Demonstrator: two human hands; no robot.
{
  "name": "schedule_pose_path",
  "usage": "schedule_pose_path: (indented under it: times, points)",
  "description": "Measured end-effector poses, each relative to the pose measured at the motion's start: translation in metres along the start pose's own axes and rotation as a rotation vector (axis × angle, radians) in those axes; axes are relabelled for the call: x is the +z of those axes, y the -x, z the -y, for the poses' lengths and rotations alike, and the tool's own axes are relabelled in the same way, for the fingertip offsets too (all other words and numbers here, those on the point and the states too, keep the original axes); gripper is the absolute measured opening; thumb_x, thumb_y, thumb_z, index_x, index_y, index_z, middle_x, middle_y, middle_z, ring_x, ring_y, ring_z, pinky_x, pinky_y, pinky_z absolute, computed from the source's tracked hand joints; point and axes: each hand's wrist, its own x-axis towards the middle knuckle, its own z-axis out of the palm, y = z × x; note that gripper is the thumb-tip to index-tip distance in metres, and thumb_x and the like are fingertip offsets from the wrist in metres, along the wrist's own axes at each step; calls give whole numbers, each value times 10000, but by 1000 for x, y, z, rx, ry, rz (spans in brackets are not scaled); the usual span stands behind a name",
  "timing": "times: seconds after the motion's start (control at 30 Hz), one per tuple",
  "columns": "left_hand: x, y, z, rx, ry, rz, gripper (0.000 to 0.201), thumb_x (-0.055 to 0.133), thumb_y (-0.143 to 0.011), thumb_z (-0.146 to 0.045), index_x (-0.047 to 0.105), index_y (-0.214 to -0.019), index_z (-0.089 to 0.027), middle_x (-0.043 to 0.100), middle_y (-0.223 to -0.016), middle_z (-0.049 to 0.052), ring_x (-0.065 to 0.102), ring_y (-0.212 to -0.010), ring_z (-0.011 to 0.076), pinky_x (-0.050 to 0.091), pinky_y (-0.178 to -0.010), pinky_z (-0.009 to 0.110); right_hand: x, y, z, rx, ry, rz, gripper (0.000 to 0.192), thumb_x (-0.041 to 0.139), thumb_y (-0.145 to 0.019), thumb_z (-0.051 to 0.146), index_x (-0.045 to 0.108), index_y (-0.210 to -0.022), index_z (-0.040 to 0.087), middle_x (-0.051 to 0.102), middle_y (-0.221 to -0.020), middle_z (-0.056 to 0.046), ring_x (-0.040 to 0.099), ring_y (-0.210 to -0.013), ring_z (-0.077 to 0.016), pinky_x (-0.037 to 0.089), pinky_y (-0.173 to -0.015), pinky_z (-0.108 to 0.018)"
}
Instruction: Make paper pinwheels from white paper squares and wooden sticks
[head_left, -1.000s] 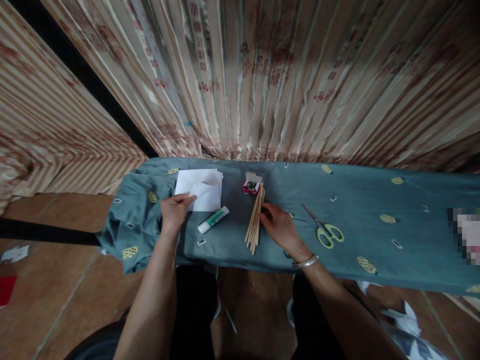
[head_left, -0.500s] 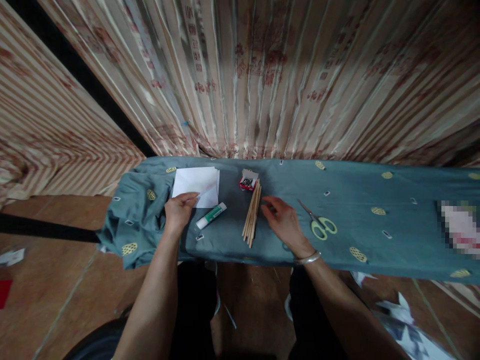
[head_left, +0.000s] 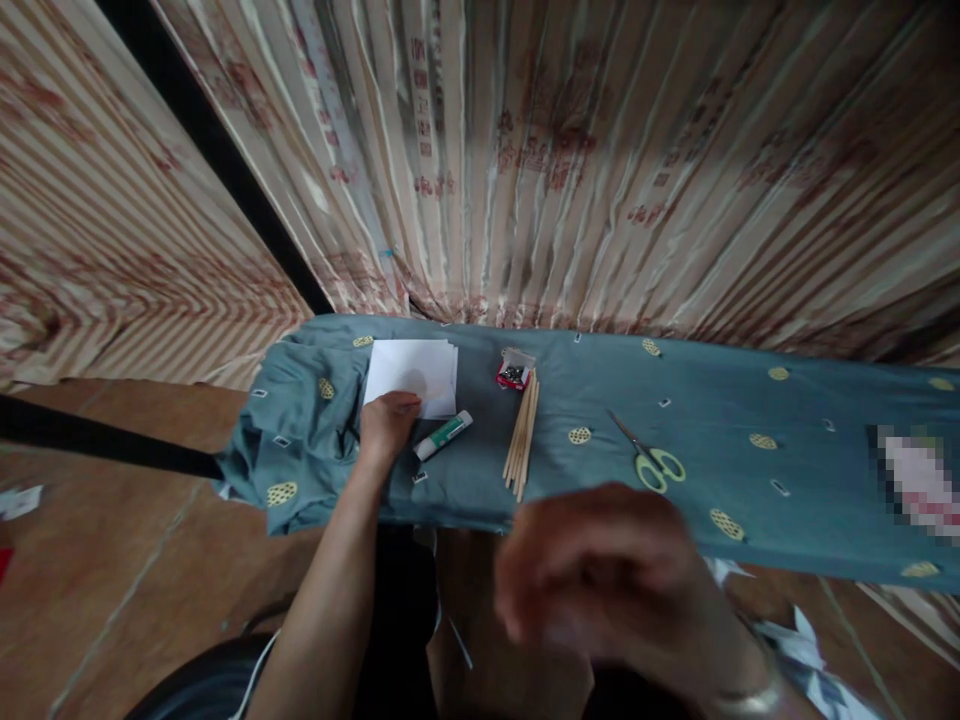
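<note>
My left hand (head_left: 388,425) rests on the lower edge of a stack of white paper (head_left: 412,374) on the blue cloth-covered table (head_left: 720,450); its fingers are curled on the sheet. My right hand (head_left: 600,580) is raised close to the camera, blurred, off the table, and nothing shows in it. Between the hands lie a white and green glue stick (head_left: 444,436) and a bundle of wooden sticks (head_left: 522,436). A small red box of pins (head_left: 514,371) sits at the sticks' far end. Yellow-handled scissors (head_left: 649,458) lie to the right.
A striped patterned curtain (head_left: 562,170) hangs right behind the table. The blue cloth bunches at the table's left end (head_left: 277,440). Tiled floor (head_left: 112,560) lies below left, with paper scraps (head_left: 802,640) on the floor at the lower right.
My right hand left the wooden sticks and lifted toward the camera, now blurred. My left hand stayed at the paper, and the sheet it had lifted now lies flat on the stack.
</note>
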Motion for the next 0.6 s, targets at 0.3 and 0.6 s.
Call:
schedule_pose_path:
  times: [0.3,0.6]
  points:
    - [2,3,3,89,-72,55,204,640,-749,-203,767,-908,-219,758,-1040,58,694,-1012,253,509,-916,324,-21,-120,-155,141,933,-38,204,613,-838,107,683,-1030,109,704,-1052,-109,650,-990,-198,472,-905,-309]
    - [4,0,7,119,-96,78,215,617,-778,-177,766,-925,-225,753,-1058,47,689,-1012,240,510,-930,331,-2,-133,-161,-19,1399,411,232,441,-953,133,672,-963,109,680,-971,-143,583,-1014,-260,441,-921,-369]
